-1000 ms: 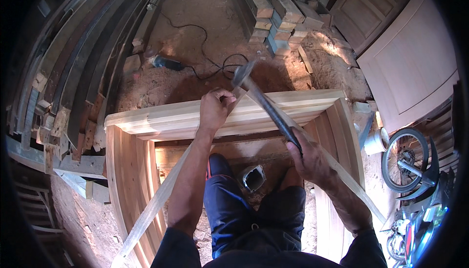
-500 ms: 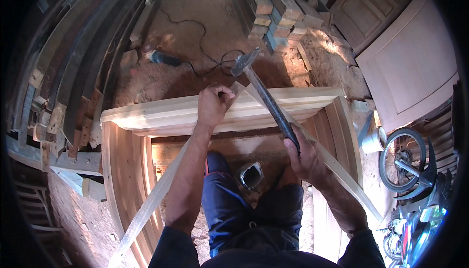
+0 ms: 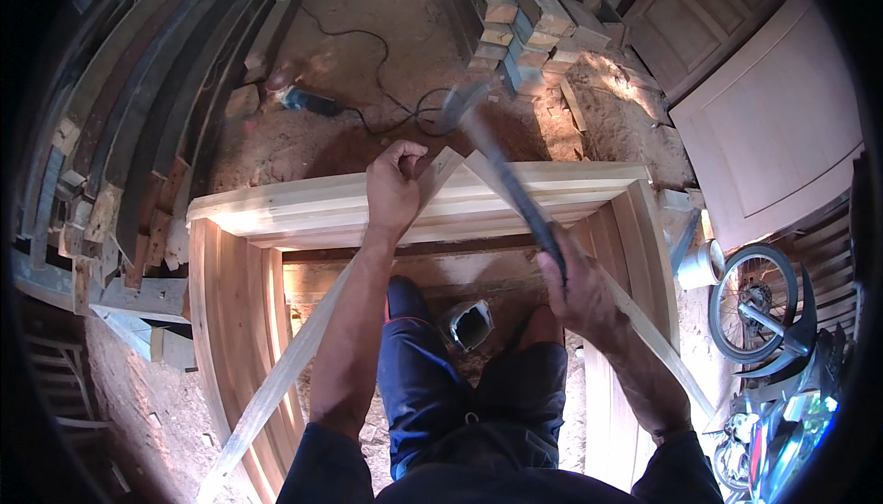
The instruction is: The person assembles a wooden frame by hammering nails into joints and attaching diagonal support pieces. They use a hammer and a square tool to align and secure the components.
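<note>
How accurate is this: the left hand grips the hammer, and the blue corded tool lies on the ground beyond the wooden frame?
One slip: the right hand grips the hammer, not the left hand, as the head view shows. The blue corded tool does lie on the ground beyond the wooden frame.

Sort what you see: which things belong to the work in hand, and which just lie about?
Work in hand: hammer, gripped by the right hand; thin wooden strips, one near the left hand; wooden frame beneath them.

Seemingly lying about: corded power tool, timber stacks, wooden panels, white container.
</note>
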Tool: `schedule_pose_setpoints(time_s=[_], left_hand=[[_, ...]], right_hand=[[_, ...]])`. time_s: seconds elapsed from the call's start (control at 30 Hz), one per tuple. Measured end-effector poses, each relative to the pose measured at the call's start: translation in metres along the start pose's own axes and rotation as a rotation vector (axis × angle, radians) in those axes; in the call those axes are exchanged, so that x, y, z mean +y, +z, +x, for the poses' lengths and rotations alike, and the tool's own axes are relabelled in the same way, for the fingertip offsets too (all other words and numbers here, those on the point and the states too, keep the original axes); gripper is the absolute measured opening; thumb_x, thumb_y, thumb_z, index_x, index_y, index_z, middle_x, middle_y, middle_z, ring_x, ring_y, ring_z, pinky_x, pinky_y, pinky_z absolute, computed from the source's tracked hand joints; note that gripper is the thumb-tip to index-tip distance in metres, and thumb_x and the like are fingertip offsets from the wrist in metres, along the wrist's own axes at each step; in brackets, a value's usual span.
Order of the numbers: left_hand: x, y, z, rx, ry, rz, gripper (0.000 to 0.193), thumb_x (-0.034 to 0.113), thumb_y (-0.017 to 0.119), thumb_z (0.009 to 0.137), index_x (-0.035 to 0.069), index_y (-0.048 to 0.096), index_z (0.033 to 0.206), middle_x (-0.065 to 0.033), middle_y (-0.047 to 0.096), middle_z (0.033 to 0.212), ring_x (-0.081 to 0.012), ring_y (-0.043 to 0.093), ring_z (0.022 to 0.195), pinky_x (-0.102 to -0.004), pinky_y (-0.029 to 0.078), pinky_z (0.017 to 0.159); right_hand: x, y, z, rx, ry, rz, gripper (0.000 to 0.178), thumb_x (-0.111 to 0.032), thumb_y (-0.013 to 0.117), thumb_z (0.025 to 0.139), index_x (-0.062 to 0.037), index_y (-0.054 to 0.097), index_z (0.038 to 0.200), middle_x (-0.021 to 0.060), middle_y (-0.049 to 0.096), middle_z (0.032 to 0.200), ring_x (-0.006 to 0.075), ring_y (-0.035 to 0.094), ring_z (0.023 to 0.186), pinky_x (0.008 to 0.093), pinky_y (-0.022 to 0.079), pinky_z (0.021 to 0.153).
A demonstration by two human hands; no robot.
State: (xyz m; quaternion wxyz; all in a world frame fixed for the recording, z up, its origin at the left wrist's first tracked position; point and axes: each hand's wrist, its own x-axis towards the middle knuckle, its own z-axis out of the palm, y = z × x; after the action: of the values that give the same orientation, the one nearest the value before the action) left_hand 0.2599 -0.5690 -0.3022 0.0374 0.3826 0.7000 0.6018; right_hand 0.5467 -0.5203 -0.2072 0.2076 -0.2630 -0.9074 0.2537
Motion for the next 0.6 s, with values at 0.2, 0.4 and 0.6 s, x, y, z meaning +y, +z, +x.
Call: schedule_pose_setpoints(time_s=[0.2, 0.4, 0.6], left_hand=[[-0.001, 0.001, -0.001, -0.002, -0.015, 0.029, 0.016, -0.008, 0.055, 0.092, -0.002, 0.069, 0.098, -0.0173, 0.073, 0.094, -0.0284, 0.072, 0.090, -0.0349, 0.054, 0.080], [-0.001, -0.001, 0.000, 0.008, -0.003, 0.042, 0.018, -0.008, 0.055, 0.091, -0.002, 0.069, 0.099, -0.0174, 0.073, 0.095, -0.0293, 0.072, 0.090, -0.0356, 0.054, 0.080], [-0.003, 0.001, -0.001, -0.012, -0.045, 0.052, 0.020, -0.010, 0.055, 0.090, -0.001, 0.069, 0.100, -0.0164, 0.073, 0.095, -0.0270, 0.072, 0.091, -0.0346, 0.054, 0.081]], right_hand=[[-0.001, -0.005, 0.000, 0.005, -0.039, 0.018, 0.043, -0.021, 0.056, 0.102, 0.0041, 0.047, 0.135, 0.0314, 0.067, 0.086, 0.0507, 0.067, 0.079, 0.0550, 0.054, 0.069], [0.003, 0.003, 0.002, -0.041, -0.045, -0.087, 0.043, -0.020, 0.057, 0.101, 0.0046, 0.047, 0.135, 0.0313, 0.067, 0.087, 0.0500, 0.068, 0.077, 0.0548, 0.055, 0.067], [0.011, 0.006, -0.008, 0.115, -0.090, -0.021, 0.042, -0.023, 0.057, 0.102, 0.0035, 0.050, 0.134, 0.0297, 0.067, 0.083, 0.0498, 0.067, 0.075, 0.0552, 0.054, 0.066]])
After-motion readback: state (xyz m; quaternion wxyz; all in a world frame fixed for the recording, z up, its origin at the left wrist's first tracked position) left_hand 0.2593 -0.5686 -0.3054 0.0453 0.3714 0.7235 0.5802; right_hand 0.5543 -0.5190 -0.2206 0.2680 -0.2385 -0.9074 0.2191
